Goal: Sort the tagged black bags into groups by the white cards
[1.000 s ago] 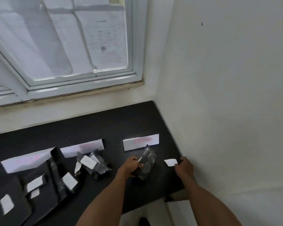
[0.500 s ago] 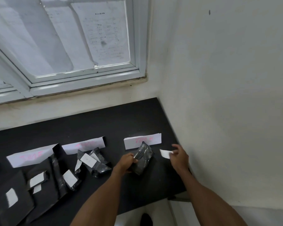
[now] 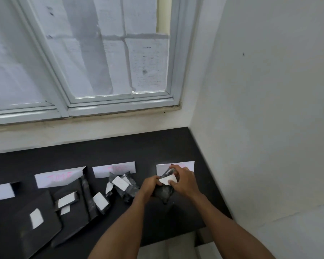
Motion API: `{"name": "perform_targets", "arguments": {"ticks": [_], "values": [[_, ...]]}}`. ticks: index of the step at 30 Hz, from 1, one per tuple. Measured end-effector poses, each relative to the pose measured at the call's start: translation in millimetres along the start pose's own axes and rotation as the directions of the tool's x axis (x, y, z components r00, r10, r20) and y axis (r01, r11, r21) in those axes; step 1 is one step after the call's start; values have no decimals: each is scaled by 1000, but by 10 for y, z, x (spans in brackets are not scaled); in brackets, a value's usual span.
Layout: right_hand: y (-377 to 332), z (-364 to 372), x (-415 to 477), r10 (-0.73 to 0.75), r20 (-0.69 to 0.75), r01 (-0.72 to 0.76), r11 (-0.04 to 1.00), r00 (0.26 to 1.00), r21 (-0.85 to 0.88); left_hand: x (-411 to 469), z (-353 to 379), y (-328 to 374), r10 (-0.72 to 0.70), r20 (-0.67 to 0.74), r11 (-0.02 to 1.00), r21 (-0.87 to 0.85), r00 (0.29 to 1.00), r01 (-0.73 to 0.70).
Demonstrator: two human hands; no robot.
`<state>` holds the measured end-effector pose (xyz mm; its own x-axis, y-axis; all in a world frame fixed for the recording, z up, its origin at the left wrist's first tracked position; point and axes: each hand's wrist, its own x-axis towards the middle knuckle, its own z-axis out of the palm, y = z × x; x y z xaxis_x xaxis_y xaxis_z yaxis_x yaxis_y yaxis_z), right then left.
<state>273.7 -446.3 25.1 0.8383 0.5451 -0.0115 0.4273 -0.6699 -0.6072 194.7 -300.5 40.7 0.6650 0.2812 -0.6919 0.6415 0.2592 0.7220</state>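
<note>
Near the tabletop's [image 3: 120, 146] right edge, both hands meet on one crumpled black bag [image 3: 164, 193]. The left hand [image 3: 150, 186] curls closed around the bag's left side. The right hand [image 3: 183, 179] pinches a small white tag [image 3: 167, 179] against the bag's top, just in front of the rightmost white card [image 3: 189, 164].

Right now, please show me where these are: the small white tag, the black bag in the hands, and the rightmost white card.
small white tag [image 3: 167, 180], head view, on its middle.
black bag [image 3: 163, 192], head view, on its lower crumpled part.
rightmost white card [image 3: 162, 169], head view, on its bare left end.
</note>
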Motion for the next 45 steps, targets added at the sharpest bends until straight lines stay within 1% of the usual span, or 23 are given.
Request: {"name": "perform_targets", "arguments": {"ticks": [2, 3, 4, 6, 8, 10, 12, 14, 16, 19, 22, 23, 25, 27, 31, 34, 38, 41, 45], "values": [[-187, 90, -12, 9, -72, -5, 998, 997, 55, -144, -218, -18, 24, 15, 1000, -6, 1000, -24], [-282, 121, -20, 57, -94, -44, 990, 994, 133, -202, -324, -30, 31, 26, 999, -10, 999, -30], [-411, 164, -31, 123, -92, -99, 969, 988, 227, -268, -471, -49, 26, 21, 999, -22, 999, -26], [-566, 242, -39, 227, -23, -201, 900, 974, 387, -370, -676, -57, 24, -12, 998, -66, 1000, -25], [-751, 352, -58, 241, 1, -217, 869, 970, 444, -474, -919, -69, 45, -17, 991, -123, 999, -46], [-917, 469, -65, 238, -21, -201, 859, 971, 471, -568, -1154, -78, 99, 26, 993, -68, 995, -97], [-1083, 606, -73, 237, -46, -185, 852, 970, 490, -629, -1409, -128, 135, 88, 990, -42, 987, -132], [-1239, 712, -93, 222, -64, -163, 855, 973, 493, -664, -1646, -170, 139, 126, 987, -95, 982, -128], [-1421, 813, -149, 179, -42, -137, 865, 983, 484, -737, -1880, -205, 171, 134, 977, -152, 976, -150], [-1663, 968, -228, 79, 30, -83, 860, 996, 504, -803, -2200, -263, 235, 72, 956, -195, 969, -218], [-1880, 1124, -259, -3, 52, -21, 885, 999, 465, -876, -2452, -337, 284, 0, 950, -135, 959, -281], [-1956, 1159, -279, -8, 75, -27, 888, 997, 459, -907, -2532, -367, 315, -27, 944, -92, 949, -316], [-2065, 1210, -307, -3, 112, -48, 893, 994, 447, -948, -2662, -419, 369, -70, 929, -1, 927, -370], [-2162, 1283, -324, -10, 121, -41, 911, 993, 410, -948, -2814, -499, 392, -81, 920, 20, 916, -392], [-2294, 1390, -333, -23, 123, -26, 923, 992, 383, -943, -3000, -589, 363, -76, 926, -78, 929, -368], [-2407, 1439, -319, -31, 111, -15, 917, 993, 398, -916, -3129, -626, 339, -64, 933, -109, 939, -344], [-2517, 1504, -253, -3, 79, -30, 912, 997, 410, -878, -3255, -581, 373, -119, 909, -152, 920, -388], [-2587, 1497, -189, 40, 41, -53, 908, 998, 415, -885, -3273, -511, 365, -66, 909, -191, 929, -370], [-2614, 1507, -52, 79, 58, -97, 899, 995, 427, -890, -3289, -494, 337, -28, 905, -264, 941, -332]]}}
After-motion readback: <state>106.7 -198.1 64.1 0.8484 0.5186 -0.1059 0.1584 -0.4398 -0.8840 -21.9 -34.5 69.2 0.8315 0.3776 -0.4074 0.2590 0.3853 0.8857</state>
